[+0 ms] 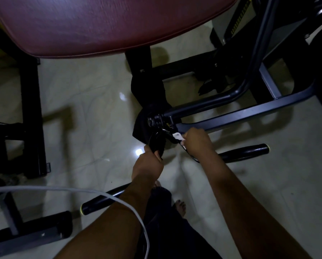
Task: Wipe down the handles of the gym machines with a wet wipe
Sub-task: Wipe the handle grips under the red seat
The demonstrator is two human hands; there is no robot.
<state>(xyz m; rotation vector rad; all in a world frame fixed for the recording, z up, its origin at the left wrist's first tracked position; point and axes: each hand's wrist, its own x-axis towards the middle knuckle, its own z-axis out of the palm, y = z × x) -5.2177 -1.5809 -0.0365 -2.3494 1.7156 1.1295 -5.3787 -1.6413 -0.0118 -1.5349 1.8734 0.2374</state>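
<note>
The right hand (196, 142) is pinching the wet wipe (177, 136) against the black bar handle (242, 151) near its middle joint. The left hand (150, 163) is gripping a black strap (156, 144) beside it. The handle's long axis is running right, under the right hand.

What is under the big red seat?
Under the red seat you can see black frame posts and shiny pale floor. Whatever sits directly beneath the cushion is hidden.

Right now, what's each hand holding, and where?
Left hand grips the black strap at its lower end. Right hand presses a white wipe against the handle attachment.
</note>
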